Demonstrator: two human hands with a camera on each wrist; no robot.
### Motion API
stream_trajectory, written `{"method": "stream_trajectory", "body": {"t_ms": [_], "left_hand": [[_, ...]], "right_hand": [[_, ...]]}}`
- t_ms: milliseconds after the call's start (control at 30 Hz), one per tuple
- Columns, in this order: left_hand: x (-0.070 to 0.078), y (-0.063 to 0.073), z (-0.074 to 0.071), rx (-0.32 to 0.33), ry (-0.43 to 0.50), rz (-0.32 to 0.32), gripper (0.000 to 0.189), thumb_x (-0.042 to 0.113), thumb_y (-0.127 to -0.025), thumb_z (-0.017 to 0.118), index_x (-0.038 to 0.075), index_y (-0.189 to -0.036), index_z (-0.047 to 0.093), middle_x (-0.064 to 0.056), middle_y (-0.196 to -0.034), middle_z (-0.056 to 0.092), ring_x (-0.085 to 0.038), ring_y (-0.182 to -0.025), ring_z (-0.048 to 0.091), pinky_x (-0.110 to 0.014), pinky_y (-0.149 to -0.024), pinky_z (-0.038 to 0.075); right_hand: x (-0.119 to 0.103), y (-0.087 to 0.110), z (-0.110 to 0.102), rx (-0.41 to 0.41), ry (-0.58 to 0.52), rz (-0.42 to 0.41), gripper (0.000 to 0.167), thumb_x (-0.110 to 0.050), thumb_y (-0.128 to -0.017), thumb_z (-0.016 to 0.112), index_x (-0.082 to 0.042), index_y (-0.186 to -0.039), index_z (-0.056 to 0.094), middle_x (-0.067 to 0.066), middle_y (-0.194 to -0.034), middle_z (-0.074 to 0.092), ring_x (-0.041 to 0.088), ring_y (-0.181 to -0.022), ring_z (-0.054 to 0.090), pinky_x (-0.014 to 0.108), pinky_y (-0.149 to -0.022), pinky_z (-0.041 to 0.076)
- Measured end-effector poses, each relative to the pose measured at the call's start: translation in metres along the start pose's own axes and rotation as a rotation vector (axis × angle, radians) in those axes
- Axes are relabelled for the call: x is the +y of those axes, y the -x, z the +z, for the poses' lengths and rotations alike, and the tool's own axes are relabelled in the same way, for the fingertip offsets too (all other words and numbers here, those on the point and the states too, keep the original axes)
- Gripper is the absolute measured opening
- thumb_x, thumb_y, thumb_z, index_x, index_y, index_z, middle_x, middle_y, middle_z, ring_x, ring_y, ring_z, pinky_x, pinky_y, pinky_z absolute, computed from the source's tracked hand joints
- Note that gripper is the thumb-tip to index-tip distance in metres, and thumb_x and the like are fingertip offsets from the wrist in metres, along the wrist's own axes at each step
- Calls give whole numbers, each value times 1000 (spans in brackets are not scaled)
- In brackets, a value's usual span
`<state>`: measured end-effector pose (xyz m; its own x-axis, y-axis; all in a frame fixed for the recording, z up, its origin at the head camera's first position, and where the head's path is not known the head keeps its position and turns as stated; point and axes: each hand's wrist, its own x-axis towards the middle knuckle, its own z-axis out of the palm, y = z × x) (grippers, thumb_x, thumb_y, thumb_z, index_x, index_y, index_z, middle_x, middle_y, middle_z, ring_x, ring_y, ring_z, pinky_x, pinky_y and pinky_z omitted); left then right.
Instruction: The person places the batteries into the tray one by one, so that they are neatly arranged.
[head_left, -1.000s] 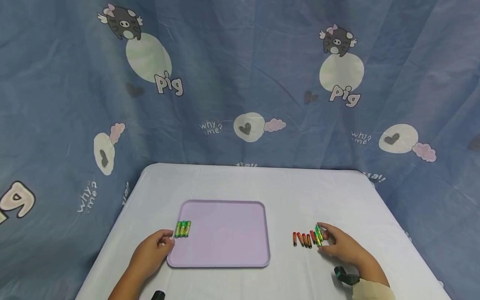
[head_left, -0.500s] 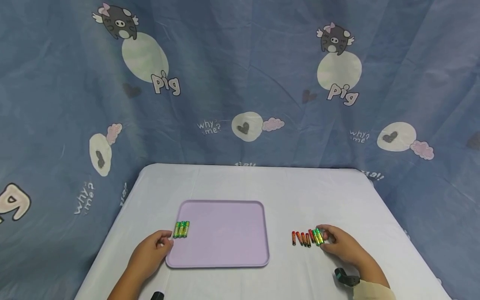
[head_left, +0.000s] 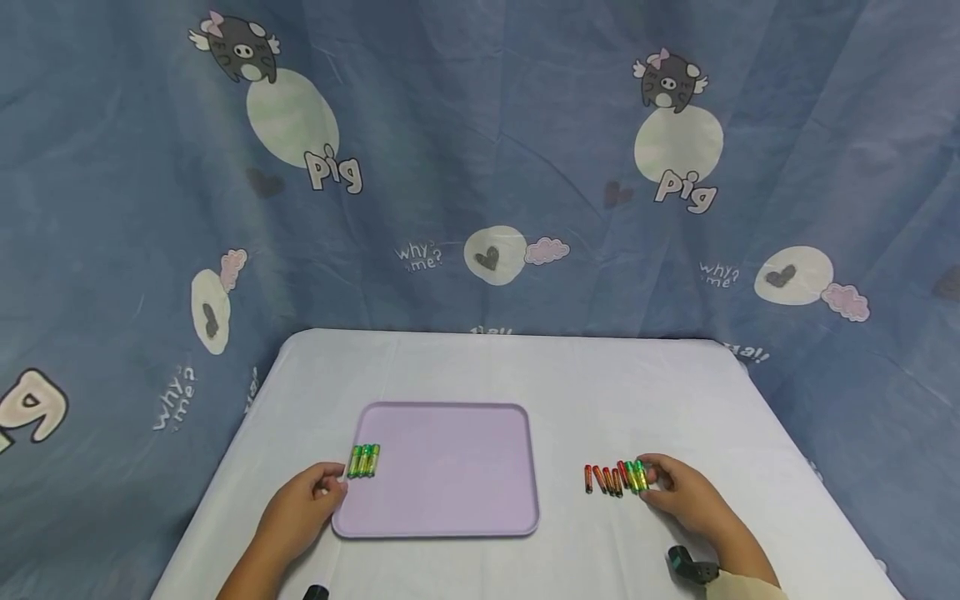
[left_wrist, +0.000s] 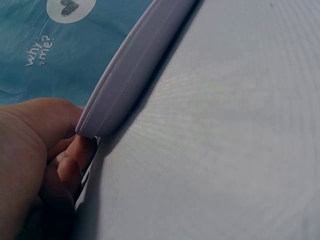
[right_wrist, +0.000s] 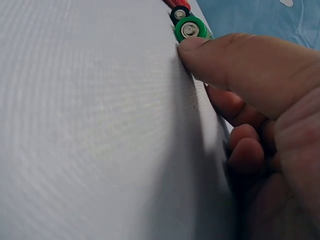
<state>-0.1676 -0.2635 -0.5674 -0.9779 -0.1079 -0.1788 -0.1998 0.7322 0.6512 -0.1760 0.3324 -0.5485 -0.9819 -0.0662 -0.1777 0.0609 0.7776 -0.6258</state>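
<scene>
My left hand (head_left: 300, 507) pinches the left edge of a lilac tray (head_left: 453, 475), with its thumb (left_wrist: 55, 117) against the rim in the left wrist view. Inside the tray, along its left side, several green batteries (head_left: 363, 461) lie in a row. Right of the tray, my right hand (head_left: 692, 498) pinches a green battery (head_left: 642, 475) at its two ends. Another green battery (head_left: 632, 477) lies beside it, then several red batteries (head_left: 607, 481) continue leftward. In the right wrist view, the thumb (right_wrist: 210, 57) is against the green battery's end (right_wrist: 190, 30).
A white cloth (head_left: 562, 375) covers the table. Behind it hangs a blue printed curtain (head_left: 420, 183). A black device (head_left: 692, 567) sits at the right wrist, and another dark piece (head_left: 317, 592) shows near the left forearm.
The green battery in my right hand, tilted one second ago, now lines up beside the other green one at the row's right end. My left hand keeps its place on the tray.
</scene>
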Motion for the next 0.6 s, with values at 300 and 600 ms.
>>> {"method": "stream_trajectory", "body": {"t_ms": [300,600], "left_hand": [[2,-1,0,3,4,2,44,33,-99,70,8,-134,66,3,-97,64,-15,-84,53,-32,-72,41],[0,-2,2,13,3,-2,43,34,-99,69,9,-134,67,3,-95,64,-16,-83,53,-33,-71,41]], "right_hand": [[4,0,7,97,-13,20,56,-19,-87,82,-4,-138,62,1,-100,64,14,-85,52,27,-73,44],[2,0,11,128,-21,64,56,-24,-89,81,-5,-138,61,1,-99,62,16,-85,51,28,-71,42]]}}
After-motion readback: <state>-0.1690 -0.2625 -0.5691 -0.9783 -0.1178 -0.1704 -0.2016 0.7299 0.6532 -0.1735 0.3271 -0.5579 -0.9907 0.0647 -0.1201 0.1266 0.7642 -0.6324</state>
